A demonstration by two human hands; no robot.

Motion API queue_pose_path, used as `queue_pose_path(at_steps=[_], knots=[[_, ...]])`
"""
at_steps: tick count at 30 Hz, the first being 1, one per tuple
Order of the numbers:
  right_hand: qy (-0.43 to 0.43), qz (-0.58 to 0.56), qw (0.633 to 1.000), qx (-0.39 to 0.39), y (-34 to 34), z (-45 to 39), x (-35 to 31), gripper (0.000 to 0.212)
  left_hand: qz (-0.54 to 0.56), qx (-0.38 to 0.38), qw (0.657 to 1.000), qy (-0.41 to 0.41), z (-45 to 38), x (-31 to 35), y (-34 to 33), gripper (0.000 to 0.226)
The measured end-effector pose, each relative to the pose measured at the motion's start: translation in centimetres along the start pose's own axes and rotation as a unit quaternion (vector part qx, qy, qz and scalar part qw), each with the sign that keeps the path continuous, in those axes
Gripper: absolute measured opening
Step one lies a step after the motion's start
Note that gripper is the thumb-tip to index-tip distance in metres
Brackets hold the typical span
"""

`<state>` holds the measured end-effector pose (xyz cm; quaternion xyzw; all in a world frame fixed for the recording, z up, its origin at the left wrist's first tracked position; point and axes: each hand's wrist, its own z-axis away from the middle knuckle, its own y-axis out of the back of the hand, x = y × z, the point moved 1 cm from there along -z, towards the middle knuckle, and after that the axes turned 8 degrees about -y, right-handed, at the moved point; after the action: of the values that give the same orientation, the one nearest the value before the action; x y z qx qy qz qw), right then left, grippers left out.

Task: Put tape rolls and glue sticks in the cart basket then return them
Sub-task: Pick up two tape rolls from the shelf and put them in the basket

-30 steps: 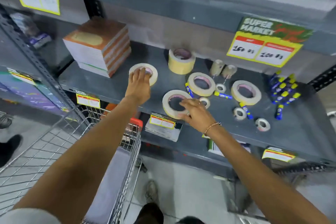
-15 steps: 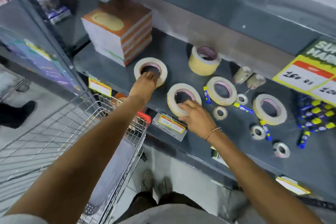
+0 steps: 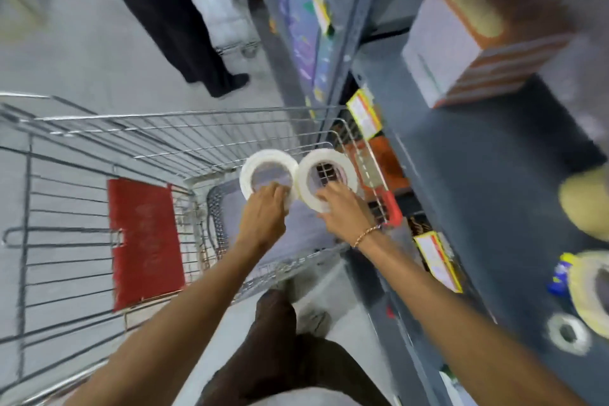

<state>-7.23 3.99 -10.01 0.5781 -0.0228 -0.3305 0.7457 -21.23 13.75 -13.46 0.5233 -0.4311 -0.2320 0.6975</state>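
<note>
My left hand (image 3: 263, 217) grips a white tape roll (image 3: 253, 165) by its near edge. My right hand (image 3: 342, 211) grips a second white tape roll (image 3: 329, 155), and the two rolls touch side by side. Both rolls hang over the small front section of the wire cart basket (image 3: 164, 145). On the grey shelf (image 3: 478, 191) at right lie a yellowish tape roll (image 3: 586, 204), a wide cream roll (image 3: 590, 290), a small white roll (image 3: 568, 333) and a blue glue stick (image 3: 560, 277).
A red flap (image 3: 145, 241) lies in the cart. A stack of orange-topped paper pads (image 3: 474, 43) sits on the shelf. Yellow price labels (image 3: 364, 114) line the shelf edge. Another person's dark trouser leg and shoe (image 3: 197, 43) stand on the floor beyond the cart.
Both hands lifted a tape roll each off the shelf and carried them left and down over the cart. The view swung from the shelf to the cart.
</note>
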Motion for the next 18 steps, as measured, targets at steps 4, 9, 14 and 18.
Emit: queue_pose_path(at_steps=[4, 9, 14, 18], knots=[[-0.019, 0.067, 0.991, -0.111, -5.4, -5.9, -1.2, 0.013, -0.004, -0.096, 0.993, 0.072, -0.6, -4.4, -4.6, 0.038], [-0.068, 0.114, 0.965, -0.228, -10.4, -12.8, -1.2, 0.013, 0.049, -0.159, 0.979, 0.121, -3.5, -9.3, -9.3, 0.038], [-0.045, 0.166, 0.954, -0.248, -14.5, -17.1, -0.2, 0.038, 0.072, -0.233, 0.958, 0.150, -6.0, -13.9, -13.4, 0.034], [-0.052, 0.175, 0.958, -0.220, -16.8, -19.1, 0.0, 0.035, 0.075, -0.279, 0.943, 0.163, -7.1, -15.3, -15.8, 0.043]])
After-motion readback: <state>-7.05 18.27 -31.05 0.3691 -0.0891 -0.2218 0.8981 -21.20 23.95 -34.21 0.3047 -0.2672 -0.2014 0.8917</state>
